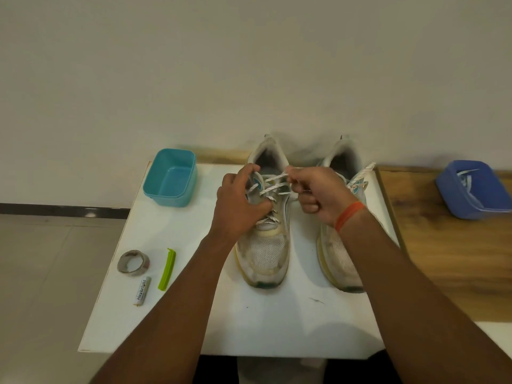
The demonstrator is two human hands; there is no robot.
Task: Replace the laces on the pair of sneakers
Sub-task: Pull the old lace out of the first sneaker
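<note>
The left sneaker [264, 239] stands toes toward the person near the surface's [171, 314] far edge. Right hand [318, 195] pinches the lace [273, 180], seemingly its end; left hand [238, 206] grips the eyelet side.

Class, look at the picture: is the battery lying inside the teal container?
No. The battery lies on the bare white table beside the green clip, apart from the teal container farther back.
</note>
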